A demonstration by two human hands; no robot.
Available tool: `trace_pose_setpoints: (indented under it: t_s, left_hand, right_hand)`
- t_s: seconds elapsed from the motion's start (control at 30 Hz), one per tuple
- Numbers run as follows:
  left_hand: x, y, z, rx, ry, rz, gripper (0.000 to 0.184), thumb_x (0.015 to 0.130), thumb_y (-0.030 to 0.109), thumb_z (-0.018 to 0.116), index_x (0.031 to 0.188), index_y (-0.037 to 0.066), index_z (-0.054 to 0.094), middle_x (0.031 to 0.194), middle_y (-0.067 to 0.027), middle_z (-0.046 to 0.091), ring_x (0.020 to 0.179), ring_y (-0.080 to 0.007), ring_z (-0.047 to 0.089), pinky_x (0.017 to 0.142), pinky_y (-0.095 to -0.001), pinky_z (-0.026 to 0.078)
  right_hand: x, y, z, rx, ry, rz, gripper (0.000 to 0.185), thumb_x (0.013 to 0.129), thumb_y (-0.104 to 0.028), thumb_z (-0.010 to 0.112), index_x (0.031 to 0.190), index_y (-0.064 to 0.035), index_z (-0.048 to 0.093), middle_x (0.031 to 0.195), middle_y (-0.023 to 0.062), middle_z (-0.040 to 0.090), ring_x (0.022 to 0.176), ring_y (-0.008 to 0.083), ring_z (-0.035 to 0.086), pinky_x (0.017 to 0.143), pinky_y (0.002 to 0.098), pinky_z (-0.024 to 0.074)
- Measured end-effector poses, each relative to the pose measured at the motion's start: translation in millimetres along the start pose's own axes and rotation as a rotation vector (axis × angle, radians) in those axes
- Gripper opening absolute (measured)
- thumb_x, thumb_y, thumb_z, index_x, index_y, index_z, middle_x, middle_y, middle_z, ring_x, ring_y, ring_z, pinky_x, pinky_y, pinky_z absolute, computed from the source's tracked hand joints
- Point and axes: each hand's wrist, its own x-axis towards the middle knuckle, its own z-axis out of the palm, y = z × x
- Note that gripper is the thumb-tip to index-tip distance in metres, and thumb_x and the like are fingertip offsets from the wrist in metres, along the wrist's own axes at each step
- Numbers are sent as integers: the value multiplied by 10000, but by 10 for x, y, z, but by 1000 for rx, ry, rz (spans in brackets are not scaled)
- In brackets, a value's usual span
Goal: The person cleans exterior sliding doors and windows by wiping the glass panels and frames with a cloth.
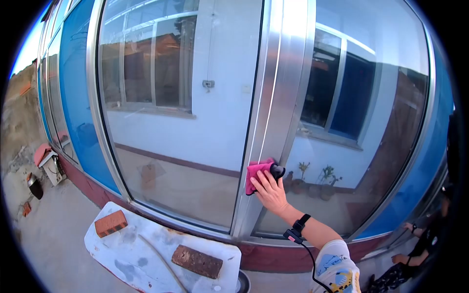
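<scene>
My right hand presses a pink cloth with dark edging against the metal window frame. The fingers lie over the folded cloth, and part of it bunches up above them. Large glass panes stand on both sides of this upright, the left pane and the right pane. A black strap with a small device and a cable is around my right wrist. My left hand is out of view.
Below the left pane is a worn white board bearing a red brick, a darker brick and a thin hose. A round basin is partly hidden beside it. Another person is at the right edge.
</scene>
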Motion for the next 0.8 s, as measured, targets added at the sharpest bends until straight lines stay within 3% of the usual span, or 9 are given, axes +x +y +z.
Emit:
trace_pose_setpoints:
  t_s: [0.1, 0.17, 0.23, 0.3, 0.33, 0.4, 0.47, 0.63, 0.8]
  left_hand:
    - [-17, -69, -48, -5, -30, -43, 410, 965, 383, 442, 1108, 26, 581, 1056, -107, 632, 884, -182, 612, 668, -289, 504]
    - [-44, -98, -41, -38, 59, -41, 409, 970, 369, 442, 992, -7, 600, 947, -102, 654, 790, -154, 616, 605, -262, 505]
    - [-80, 37, -38, -63, 97, -60, 307, 959, 294, 492, 971, 13, 616, 961, -89, 648, 790, -141, 609, 606, -265, 492]
    - [-134, 114, -15, 17, 95, -4, 392, 988, 344, 406, 1001, 1, 596, 972, -101, 654, 799, -150, 612, 618, -269, 498]
    - [-143, 85, -6, 14, 102, -29, 392, 988, 344, 406, 1001, 1, 596, 972, -101, 654, 799, -150, 612, 618, -269, 498]
    - [-172, 17, -42, 0, 133, -19, 386, 983, 350, 420, 992, 9, 600, 970, -96, 654, 802, -145, 610, 623, -266, 494]
    - [-231, -27, -24, 4, 157, -73, 386, 983, 354, 420, 990, 13, 600, 967, -92, 653, 801, -144, 609, 623, -264, 492]
    - [-466, -232, -88, 14, 222, -211, 393, 982, 372, 416, 983, 24, 600, 967, -85, 652, 796, -134, 607, 617, -252, 487]
    - [-477, -312, -4, 28, 271, -262, 393, 981, 374, 422, 983, 25, 601, 969, -88, 656, 789, -136, 612, 608, -254, 489]
  right_hand:
    - [-107, 119, 25, -28, -34, -129, 641, 710, -145, 635, 1331, -193, 481, 1426, 30, 386, 1267, 201, 394, 1021, 527, 310]
    - [428, 335, -330, -26, 106, -33, 637, 694, -145, 661, 1310, -180, 507, 1418, 35, 401, 1293, 209, 384, 1016, 548, 306]
    - [1147, 627, -789, -58, 245, 32, 614, 762, -216, 674, 1343, -192, 479, 1445, 85, 370, 1349, 294, 310, 1025, 585, 255]
    - [1670, 967, -927, -198, 452, 27, 531, 860, -332, 616, 1357, -218, 466, 1464, 86, 346, 1354, 317, 289, 998, 600, 256]
    - [1789, 850, -1148, -318, 495, 48, 450, 886, -271, 577, 1313, -162, 488, 1284, 89, 466, 1184, 249, 420, 946, 442, 347]
    - [1780, 668, -1051, -420, 518, 63, 374, 912, -210, 538, 1270, -106, 511, 1105, 91, 586, 1013, 181, 551, 894, 284, 438]
    - [1387, 521, -428, -167, 556, 101, 546, 857, -373, 619, 1362, -234, 462, 1460, 91, 352, 1344, 324, 302, 988, 592, 261]
    - [-72, -114, 464, -37, 134, -18, 620, 733, -229, 669, 1328, -260, 499, 1411, 18, 419, 1227, 209, 439, 936, 498, 331]
    - [-874, -458, 945, 43, -200, -300, 604, 788, -98, 532, 1378, -184, 432, 1437, -52, 382, 1138, 122, 489, 950, 365, 361]
